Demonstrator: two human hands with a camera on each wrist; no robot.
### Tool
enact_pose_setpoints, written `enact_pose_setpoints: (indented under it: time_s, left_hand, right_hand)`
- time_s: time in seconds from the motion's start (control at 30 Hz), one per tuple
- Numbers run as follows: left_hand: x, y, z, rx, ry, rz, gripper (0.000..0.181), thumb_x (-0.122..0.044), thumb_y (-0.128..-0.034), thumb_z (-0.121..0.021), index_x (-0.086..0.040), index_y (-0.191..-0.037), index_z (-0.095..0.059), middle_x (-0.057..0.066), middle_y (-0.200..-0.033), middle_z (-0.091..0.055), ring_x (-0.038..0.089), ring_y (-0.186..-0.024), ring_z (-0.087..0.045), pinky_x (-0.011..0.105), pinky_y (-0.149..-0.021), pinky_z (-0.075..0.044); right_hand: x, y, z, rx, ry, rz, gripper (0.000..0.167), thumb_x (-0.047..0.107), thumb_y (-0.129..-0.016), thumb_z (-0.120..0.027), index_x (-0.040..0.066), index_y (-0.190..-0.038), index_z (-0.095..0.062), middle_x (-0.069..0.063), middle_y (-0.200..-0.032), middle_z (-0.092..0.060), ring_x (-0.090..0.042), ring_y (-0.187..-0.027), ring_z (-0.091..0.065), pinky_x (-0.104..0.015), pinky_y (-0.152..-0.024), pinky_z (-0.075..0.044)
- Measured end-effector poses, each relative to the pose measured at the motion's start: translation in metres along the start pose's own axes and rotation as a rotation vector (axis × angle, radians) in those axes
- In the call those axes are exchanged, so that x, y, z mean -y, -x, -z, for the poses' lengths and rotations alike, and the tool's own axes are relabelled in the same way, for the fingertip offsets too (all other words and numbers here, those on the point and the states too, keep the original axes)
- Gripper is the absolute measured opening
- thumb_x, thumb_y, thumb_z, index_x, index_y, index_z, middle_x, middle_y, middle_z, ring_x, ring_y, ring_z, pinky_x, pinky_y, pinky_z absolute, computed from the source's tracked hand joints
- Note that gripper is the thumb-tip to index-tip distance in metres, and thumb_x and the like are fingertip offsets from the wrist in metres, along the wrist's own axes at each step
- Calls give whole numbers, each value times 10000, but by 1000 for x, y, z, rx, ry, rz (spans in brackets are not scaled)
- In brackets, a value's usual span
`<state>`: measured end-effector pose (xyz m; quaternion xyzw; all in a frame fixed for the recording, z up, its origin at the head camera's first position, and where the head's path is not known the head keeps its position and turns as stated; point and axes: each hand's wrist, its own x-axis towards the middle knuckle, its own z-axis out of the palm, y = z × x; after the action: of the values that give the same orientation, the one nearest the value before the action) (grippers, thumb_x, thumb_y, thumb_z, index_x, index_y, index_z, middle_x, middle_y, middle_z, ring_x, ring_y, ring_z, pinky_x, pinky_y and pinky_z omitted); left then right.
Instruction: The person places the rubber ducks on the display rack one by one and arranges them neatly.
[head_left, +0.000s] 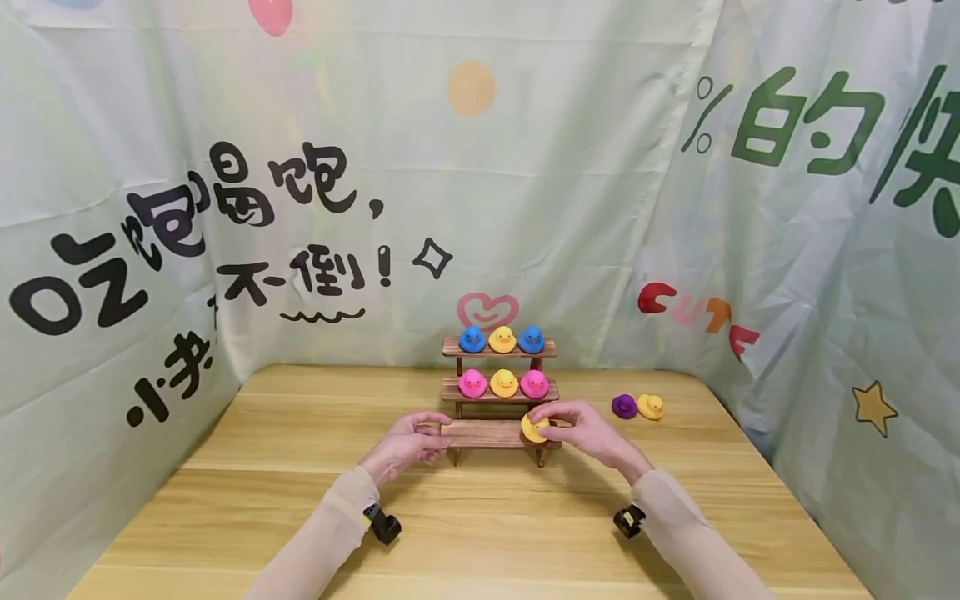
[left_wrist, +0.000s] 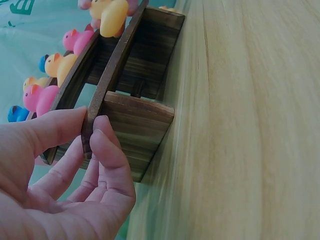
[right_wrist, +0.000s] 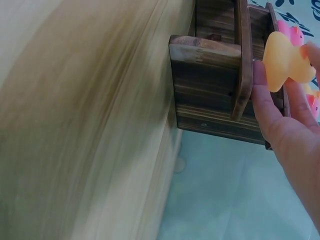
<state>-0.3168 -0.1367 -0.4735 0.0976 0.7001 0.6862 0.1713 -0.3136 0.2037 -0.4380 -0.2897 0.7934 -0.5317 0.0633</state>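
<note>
A three-tiered wooden stand (head_left: 483, 433) is at the back middle of the table. My left hand (head_left: 405, 443) pinches the left end of its lowest tier between thumb and fingers. At the other end of that tier, my right hand (head_left: 588, 429) holds a yellow rubber duck (head_left: 535, 430); in the right wrist view the duck (right_wrist: 282, 60) is between thumb and fingers. The middle tier bears a yellow duck (head_left: 504, 383) between two pink ducks (head_left: 472, 383). On the top tier, a yellow duck (head_left: 502, 339) sits between two blue ducks (head_left: 532, 339).
A purple duck (head_left: 624, 406) and another yellow duck (head_left: 651, 407) lie on the table (head_left: 480, 533) to the right of the stand. A printed cloth (head_left: 375, 100) hangs behind the table and along its sides.
</note>
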Motion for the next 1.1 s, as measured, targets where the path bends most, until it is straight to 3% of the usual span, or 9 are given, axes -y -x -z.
enact_pose_setpoints:
  time_s: [0.27,0.63,0.9,1.1]
  left_hand:
    - [2,-2,0,-8,-12,12,445,-14,-871,-689,6,-1291,-544,57,-908,-671,171,-779,-651,256,-666,-537]
    - [6,0,1,5,-10,23,428,-10,-870,-679,-12,-1281,-557,53,-912,-672,181,-792,-656,271,-682,-543]
    - [5,0,2,28,-13,41,440,-14,-877,-669,-21,-1299,-547,73,-947,-663,202,-825,-653,284,-709,-546]
    - [0,-3,4,29,1,45,443,-7,-878,-669,-15,-1302,-542,59,-919,-647,200,-815,-644,272,-687,-538]
  right_hand:
    - [1,-1,-6,1,-12,-26,237,181,-909,-701,44,-1102,-710,-140,-1234,-654,-125,-1127,-597,-241,-907,-518]
    - [2,-8,-19,41,-11,-54,277,150,-894,-718,49,-1150,-691,-161,-1105,-696,-163,-937,-613,-226,-777,-552]
    - [6,-18,-33,12,-39,-97,360,136,-902,-709,19,-1233,-635,-183,-1159,-666,-214,-1013,-626,-280,-792,-593]
    - [16,-28,-42,-17,2,-49,366,137,-895,-717,25,-1235,-639,-166,-1149,-683,-240,-1037,-631,-215,-818,-551]
